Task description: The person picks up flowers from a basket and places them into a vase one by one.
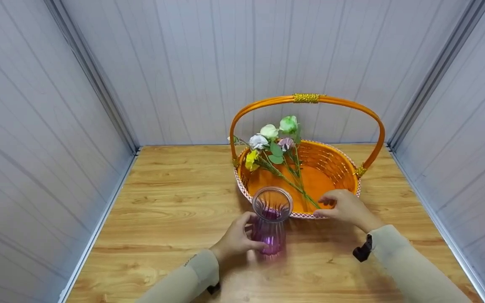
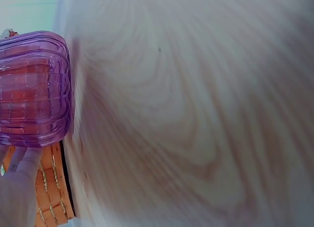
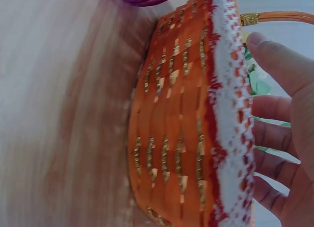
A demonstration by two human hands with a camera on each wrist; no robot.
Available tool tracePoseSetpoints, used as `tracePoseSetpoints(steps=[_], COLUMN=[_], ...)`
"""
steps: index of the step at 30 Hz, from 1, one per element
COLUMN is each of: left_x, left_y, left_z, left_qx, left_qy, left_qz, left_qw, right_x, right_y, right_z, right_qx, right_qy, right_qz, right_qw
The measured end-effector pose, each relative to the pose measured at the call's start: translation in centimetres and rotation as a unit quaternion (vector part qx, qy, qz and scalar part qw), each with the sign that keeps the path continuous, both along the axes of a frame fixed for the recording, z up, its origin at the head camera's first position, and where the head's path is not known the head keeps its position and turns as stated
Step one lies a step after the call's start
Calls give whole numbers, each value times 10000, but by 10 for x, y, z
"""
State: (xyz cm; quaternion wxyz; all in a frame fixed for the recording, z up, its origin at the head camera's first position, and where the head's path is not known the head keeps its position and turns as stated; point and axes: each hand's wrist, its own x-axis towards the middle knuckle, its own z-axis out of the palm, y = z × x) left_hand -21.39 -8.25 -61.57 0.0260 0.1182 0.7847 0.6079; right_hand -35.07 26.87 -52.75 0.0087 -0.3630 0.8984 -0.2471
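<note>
A ribbed transparent vase, purple toward its base, stands upright before an orange woven basket holding long-stemmed flowers.

Head view: ribbed glass vase blocks part of the wicker basket rim; vase base blurry. Left hand: fingertips hard to make out around the vase. Right hand: can't tell whether it touches the flower stems. Sleeves cut by bottom edge; lettering on left cuff too small to read, black wrist device mostly hidden under it. Left wrist view: vase and hand cropped at left, basket mostly hidden, tabletop blurred. Right wrist view: vase just a purple sliver at top, basket cropped, hand cut at right, blooms mostly hidden.
</note>
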Motion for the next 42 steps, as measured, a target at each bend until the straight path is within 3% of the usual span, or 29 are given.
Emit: tracePoseSetpoints(steps=[15,29,42], left_x=[-1,1,1], left_y=[-1,1,0], left_z=[-3,-2,-2], left_qx=[-94,174,121], left_qy=[130,-24,-64], left_qz=[-9,24,9], left_qw=[9999,9998,9999], right_x=[-15,-41,-62], right_y=[-13,-27,-43], right_z=[21,17,9], right_qx=[-322,-1208,-1265], right_qy=[-258,-1231,-1622], right_qz=[-251,-617,-879], right_qw=[9988,9831,9747])
